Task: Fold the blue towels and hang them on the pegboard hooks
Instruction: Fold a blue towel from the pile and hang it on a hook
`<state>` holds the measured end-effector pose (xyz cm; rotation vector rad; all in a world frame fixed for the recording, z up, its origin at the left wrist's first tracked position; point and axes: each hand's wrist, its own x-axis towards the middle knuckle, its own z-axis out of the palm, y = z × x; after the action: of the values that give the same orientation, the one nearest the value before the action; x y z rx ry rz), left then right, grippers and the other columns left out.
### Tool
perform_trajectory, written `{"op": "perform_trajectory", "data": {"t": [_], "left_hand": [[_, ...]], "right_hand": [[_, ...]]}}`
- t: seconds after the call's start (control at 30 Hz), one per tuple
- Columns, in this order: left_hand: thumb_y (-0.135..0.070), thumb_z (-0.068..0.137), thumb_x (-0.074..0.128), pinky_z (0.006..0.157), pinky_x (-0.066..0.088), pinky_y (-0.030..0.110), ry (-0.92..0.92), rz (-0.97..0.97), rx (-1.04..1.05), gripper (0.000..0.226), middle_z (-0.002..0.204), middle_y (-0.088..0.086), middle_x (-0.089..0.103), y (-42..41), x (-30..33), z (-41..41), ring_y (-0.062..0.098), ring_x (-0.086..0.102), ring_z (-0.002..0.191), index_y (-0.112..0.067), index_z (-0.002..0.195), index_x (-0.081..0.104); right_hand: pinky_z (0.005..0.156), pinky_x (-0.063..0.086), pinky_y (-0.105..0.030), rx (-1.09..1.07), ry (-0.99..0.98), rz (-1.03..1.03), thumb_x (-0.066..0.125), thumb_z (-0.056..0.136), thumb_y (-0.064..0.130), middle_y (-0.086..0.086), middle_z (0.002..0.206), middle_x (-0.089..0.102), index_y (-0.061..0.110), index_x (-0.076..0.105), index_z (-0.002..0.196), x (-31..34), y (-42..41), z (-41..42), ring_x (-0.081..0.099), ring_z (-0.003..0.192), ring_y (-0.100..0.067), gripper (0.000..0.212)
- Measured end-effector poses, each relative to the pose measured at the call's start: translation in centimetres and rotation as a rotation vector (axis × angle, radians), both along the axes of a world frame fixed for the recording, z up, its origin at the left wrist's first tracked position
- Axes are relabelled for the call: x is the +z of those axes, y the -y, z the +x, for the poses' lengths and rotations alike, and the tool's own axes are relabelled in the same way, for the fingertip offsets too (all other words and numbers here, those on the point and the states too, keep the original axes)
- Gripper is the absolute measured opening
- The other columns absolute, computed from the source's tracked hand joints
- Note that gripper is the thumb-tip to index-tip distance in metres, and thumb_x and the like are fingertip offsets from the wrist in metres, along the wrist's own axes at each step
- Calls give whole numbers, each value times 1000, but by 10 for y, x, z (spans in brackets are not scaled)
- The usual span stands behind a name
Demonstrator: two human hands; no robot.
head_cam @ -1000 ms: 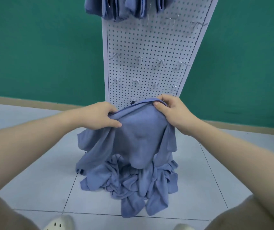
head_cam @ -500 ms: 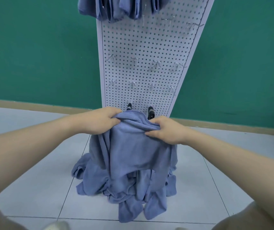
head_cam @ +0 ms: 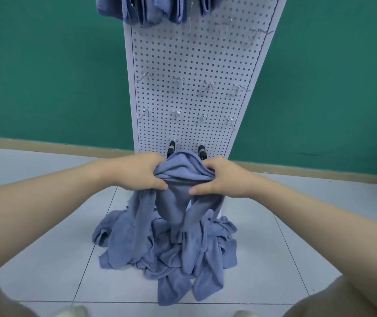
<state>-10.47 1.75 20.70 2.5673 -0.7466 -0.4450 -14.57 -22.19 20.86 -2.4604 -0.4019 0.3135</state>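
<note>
I held one soft blue cloth towel [head_cam: 183, 177] up in front of me, my left hand [head_cam: 141, 173] gripping its bunched upper edge on one side and my right hand [head_cam: 220, 177] gripping the other, thumbs pressed against the fabric. The rest of it hung down onto the rumpled heap of blue towels [head_cam: 171, 248] on the pale grey tiled floor [head_cam: 45, 236]. Behind the heap stood the tall white perforated pegboard [head_cam: 194, 65] with rows of small metal hooks [head_cam: 209, 86], and folded blue towels [head_cam: 151, 10] hung along its top.
</note>
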Motion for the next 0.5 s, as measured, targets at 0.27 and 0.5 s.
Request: {"op": "perform_trajectory", "data": {"t": [0.27,0.5], "left_hand": [[-34,79,49,91,54,41,-177,-166,8,37,106,2,73,14,4,-8,20,68,96,-31,113,63],[-40,76,88,66,54,33,-107,26,16,35,78,2,72,21,8,-12,19,66,71,-12,87,70]], "right_hand": [[75,54,-31,-45,85,-103,75,92,31,1,86,70,17,68,91,-3,1,6,65,79,-12,16],[88,52,-40,-15,112,-69,72,95,28,-7,104,70,7,69,109,-4,-4,1,65,96,-24,25]]}}
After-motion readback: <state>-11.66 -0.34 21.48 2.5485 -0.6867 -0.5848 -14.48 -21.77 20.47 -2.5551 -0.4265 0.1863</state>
